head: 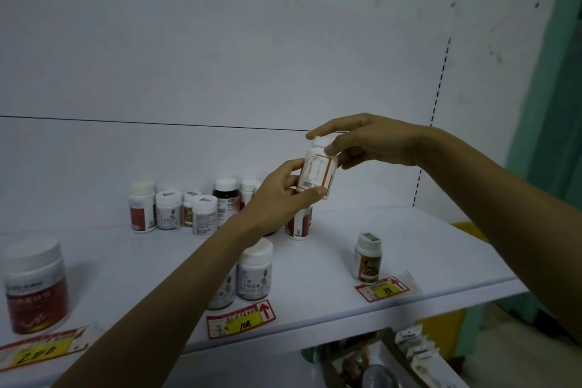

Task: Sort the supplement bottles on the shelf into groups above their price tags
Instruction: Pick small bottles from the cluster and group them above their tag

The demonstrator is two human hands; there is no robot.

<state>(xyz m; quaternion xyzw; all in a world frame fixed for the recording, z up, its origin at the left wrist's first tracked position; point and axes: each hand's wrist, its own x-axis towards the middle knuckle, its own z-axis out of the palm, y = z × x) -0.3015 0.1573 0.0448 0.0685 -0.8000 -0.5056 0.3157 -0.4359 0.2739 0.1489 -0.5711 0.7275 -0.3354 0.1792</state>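
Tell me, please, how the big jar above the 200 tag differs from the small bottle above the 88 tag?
The big jar is much wider and squatter; the small bottle is slim. The jar's label is a broad red band; the bottle's is brownish. The jar's cap is plain white; the bottle's carries a sticker. Both stand upright near the shelf's front edge.

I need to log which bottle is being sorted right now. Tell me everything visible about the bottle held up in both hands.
The held bottle is small, white and plastic-looking, with a white cap and a white label edged in orange that carries fine print and a barcode. It is lifted above the shelf, tilted slightly, label toward the camera. The left hand grips its lower part; the right hand pinches the cap end. The print is too small to read.
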